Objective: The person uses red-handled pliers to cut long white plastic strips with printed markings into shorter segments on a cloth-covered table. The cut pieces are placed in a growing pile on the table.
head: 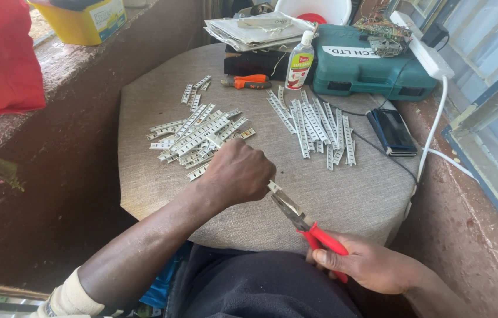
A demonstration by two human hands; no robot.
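Observation:
My left hand is closed around a short white strip, whose end pokes out on the right of the fist. My right hand grips the red handles of a pair of pliers, and the metal jaws meet the strip's end. Both hands hover over the near edge of a grey fabric-covered table. Just beyond my left hand lies a loose pile of white strips. A second, neater pile of strips lies to the right of it.
At the table's far side stand a green tool case, a white glue bottle, an orange-handled tool and stacked papers. A dark phone lies by a white cable. A yellow box sits on the ledge at left.

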